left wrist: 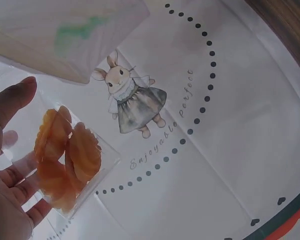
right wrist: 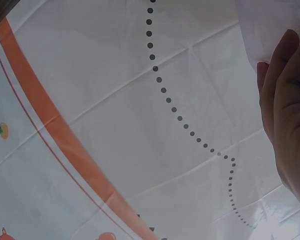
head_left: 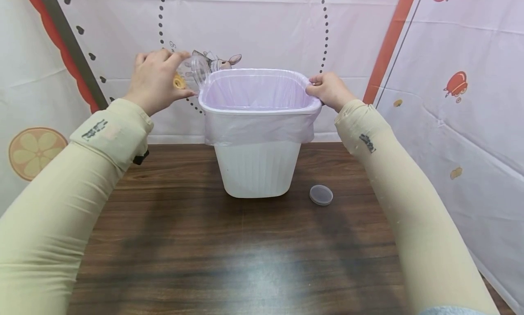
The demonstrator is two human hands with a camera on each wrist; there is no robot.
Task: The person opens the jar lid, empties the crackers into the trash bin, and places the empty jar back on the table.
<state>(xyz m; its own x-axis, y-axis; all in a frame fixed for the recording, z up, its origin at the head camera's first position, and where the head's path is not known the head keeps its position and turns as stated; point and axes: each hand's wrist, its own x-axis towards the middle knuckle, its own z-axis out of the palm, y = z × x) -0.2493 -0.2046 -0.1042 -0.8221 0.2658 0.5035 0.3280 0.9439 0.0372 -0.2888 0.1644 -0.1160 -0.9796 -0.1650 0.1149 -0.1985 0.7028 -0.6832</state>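
A white plastic bin (head_left: 258, 171) stands on the dark wooden table, lined with a thin lilac bag (head_left: 262, 129) folded over its rim. My left hand (head_left: 153, 80) holds a clear plastic jar (head_left: 199, 71) on its side at the bin's left rim, its mouth end toward the bin. Several orange-yellow pieces with scalloped edges (left wrist: 85, 152) lie inside the jar, near its base in the left wrist view. On the opposite side, my right hand (head_left: 330, 91) grips the bin's right rim over the bag, thumb inward.
A round clear lid (head_left: 321, 195) lies on the table (head_left: 262, 256) to the right of the bin. Behind and at both sides hangs a white printed cloth (head_left: 262, 28) with dotted lines, a rabbit and fruit.
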